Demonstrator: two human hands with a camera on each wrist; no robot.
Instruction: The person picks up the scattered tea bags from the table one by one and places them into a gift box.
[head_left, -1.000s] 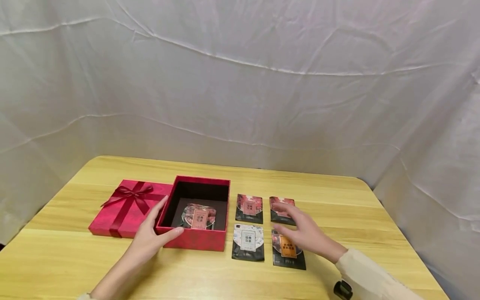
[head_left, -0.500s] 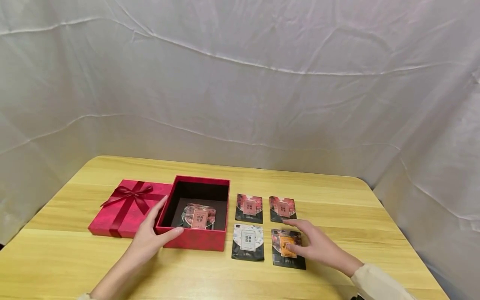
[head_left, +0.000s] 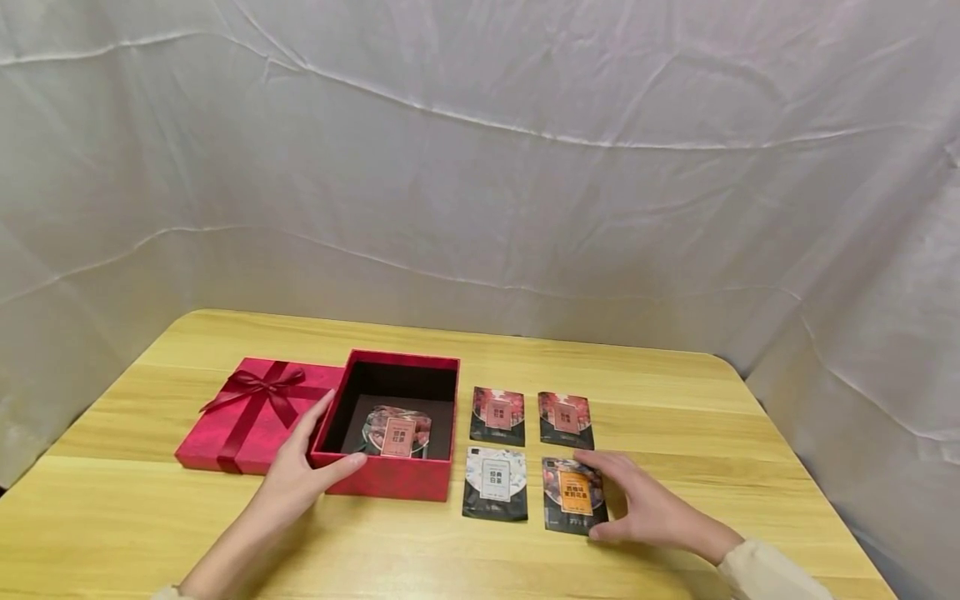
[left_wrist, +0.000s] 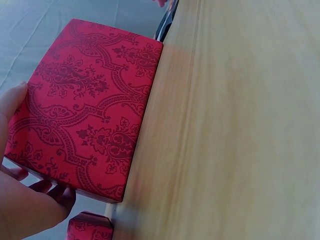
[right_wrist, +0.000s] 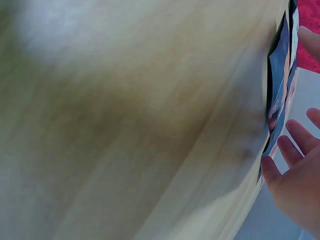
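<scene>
Near edge first, right of centre: the right hand [head_left: 652, 500], fingers loose and ungripping, touches one orange-labelled sachet [head_left: 574, 496]. One white sachet [head_left: 495, 482] alongside reads 经典白茶, smaller print illegible.

Left hand [head_left: 303, 467] grips one red box [head_left: 393, 482]; inside, 经典红茶 on the visible sachet [head_left: 397, 433], anything beneath unclear.

Toward the tabletop's [head_left: 660, 387] left edge, one bow-tied lid [head_left: 247, 417], partly hidden. Nearer the far edge, two red sachets [head_left: 498, 417], also 经典红茶.

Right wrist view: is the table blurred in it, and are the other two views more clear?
Right wrist view: table mostly blurred, pale patch at upper left; left wrist view: wood grain soft, but the pattern on the box fairly crisp; head view: clearest on the table, large characters on the orange-label packet distinct, smallest print unreadable.
</scene>
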